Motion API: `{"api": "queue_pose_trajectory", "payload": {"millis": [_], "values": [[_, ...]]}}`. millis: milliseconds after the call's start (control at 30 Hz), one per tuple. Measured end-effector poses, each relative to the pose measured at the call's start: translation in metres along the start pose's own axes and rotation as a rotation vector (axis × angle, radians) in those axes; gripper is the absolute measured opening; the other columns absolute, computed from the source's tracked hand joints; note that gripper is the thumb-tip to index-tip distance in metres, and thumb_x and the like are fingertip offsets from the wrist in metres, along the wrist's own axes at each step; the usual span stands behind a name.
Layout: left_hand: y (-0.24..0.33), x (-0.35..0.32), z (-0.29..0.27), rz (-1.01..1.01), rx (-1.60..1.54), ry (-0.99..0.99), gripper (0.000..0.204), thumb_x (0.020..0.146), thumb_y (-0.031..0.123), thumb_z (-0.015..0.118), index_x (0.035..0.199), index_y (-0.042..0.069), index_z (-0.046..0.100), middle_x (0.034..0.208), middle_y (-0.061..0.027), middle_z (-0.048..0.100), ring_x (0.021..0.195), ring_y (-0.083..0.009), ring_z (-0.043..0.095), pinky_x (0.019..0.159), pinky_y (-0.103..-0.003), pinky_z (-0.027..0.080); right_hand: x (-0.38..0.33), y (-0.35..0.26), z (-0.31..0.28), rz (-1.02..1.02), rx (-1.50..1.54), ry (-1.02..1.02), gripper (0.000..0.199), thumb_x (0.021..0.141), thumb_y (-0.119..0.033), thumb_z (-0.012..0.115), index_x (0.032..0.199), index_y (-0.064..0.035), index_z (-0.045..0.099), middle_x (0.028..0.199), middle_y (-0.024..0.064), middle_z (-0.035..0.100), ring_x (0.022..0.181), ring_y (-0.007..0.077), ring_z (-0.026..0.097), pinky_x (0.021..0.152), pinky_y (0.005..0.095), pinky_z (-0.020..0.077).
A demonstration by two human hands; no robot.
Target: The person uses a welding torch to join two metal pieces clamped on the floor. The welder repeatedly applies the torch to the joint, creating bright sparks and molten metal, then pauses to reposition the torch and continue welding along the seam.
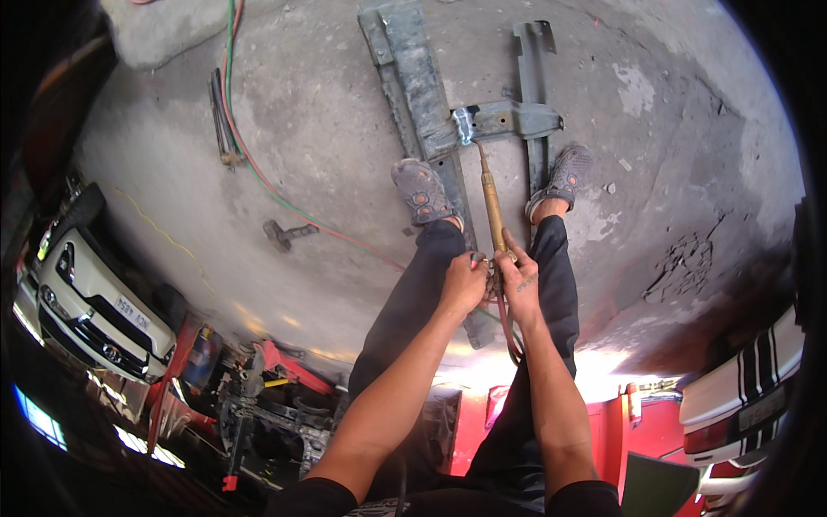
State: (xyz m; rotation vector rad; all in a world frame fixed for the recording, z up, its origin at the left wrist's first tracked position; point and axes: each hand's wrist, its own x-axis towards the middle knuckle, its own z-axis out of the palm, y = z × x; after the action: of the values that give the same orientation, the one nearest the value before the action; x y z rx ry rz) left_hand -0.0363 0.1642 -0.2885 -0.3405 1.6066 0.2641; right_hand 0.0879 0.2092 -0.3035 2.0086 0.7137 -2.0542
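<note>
A brass gas torch is in my right hand, its fingers wrapped around the handle near the valves. Close beside the valves, my left hand is closed; a small bit of red shows at its fingers, too little to name. The torch's thin bent tip points away from me, ending close to a shiny bluish-white patch on a grey metal frame. This frame lies on the floor, and a short cross bracket joins it to a narrower metal rail. My two shoes rest on or against the metal pieces.
Red and green hoses curve over the concrete floor. A hammer and a dark metal bar lie to the left. Parked at the left is a white vehicle; a striped white car stands at the right. Machine parts sit behind.
</note>
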Motion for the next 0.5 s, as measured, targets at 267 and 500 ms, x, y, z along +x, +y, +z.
{"api": "queue_pose_trajectory", "payload": {"millis": [267, 500], "values": [[-0.0045, 0.0013, 0.0013, 0.013, 0.015, 0.021, 0.025, 0.099, 0.010, 0.060, 0.117, -0.004, 0.070, 0.096, -0.0141, 0.074, 0.082, -0.0241, 0.073, 0.067, -0.037, 0.059, 0.0018, 0.0048, -0.0010, -0.015, -0.021, -0.008, 0.065, 0.096, -0.024, 0.061, 0.153, 0.0044, 0.047, 0.098, 0.0107, 0.071, 0.089, 0.0137, 0.064, 0.083, 0.0270, 0.0528], [-0.0034, 0.0024, 0.0021, 0.006, -0.013, 0.014, 0.024, 0.099, 0.009, 0.060, 0.116, -0.004, 0.070, 0.094, -0.0141, 0.074, 0.083, -0.0228, 0.073, 0.070, -0.036, 0.057, 0.0066, 0.0098, -0.0043, -0.020, -0.042, -0.016, 0.065, 0.096, -0.024, 0.061, 0.153, 0.0043, 0.048, 0.095, 0.0094, 0.070, 0.087, 0.0129, 0.064, 0.081, 0.0272, 0.0534]]}}
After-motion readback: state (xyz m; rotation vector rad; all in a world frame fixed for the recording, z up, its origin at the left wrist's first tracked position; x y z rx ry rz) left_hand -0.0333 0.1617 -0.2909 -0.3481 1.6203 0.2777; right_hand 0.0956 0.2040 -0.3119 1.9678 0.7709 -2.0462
